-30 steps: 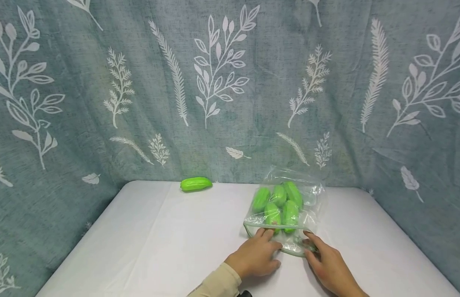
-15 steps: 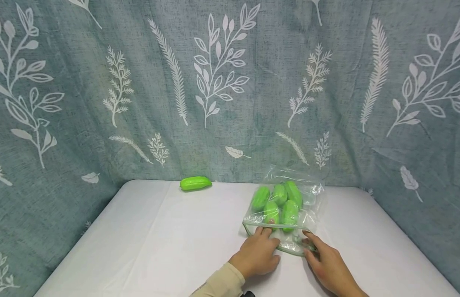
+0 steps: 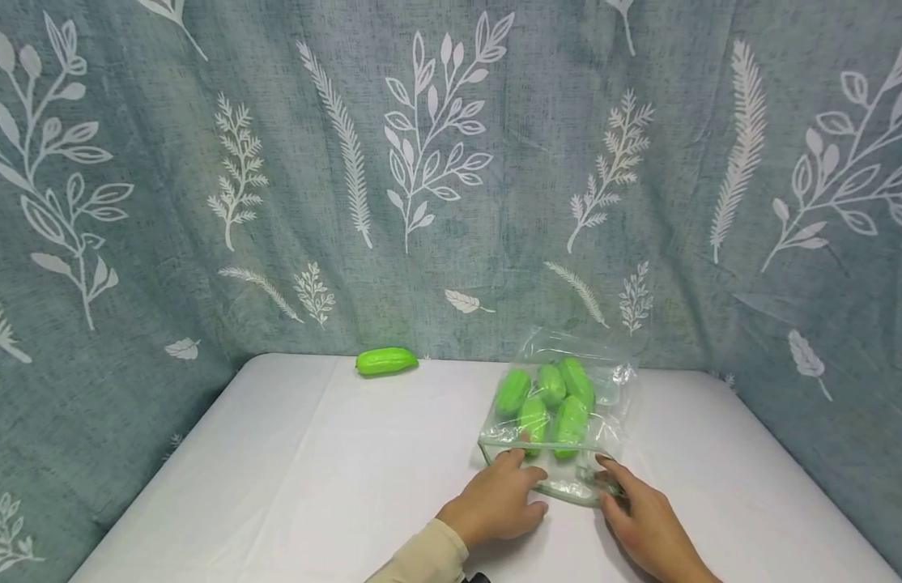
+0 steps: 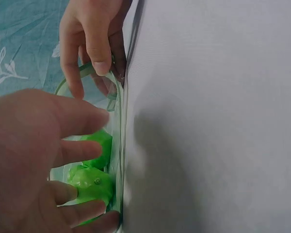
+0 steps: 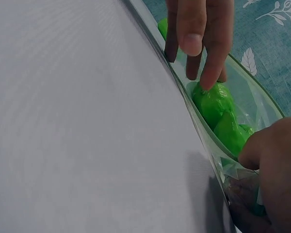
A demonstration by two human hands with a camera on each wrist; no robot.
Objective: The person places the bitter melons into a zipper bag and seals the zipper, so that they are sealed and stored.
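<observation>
Apparently, vegetables (image 3: pixel 571 425) are being arranged inside the bag (image 3: pixel 606 431): five are held in it, while a loose one (image 3: pixel 387 361) is seen well left of it. At the bag's mouth, a vegetable is touched by the left hand (image 3: pixel 495 498), fingers spread; its right edge is gripped by the right hand (image 3: pixel 644 518). Next, steady mouth-holding is probably required.

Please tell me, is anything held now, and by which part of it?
The right hand holds the clear bag by the right end of its open mouth. The left hand is at the mouth, without a clear grip.
</observation>
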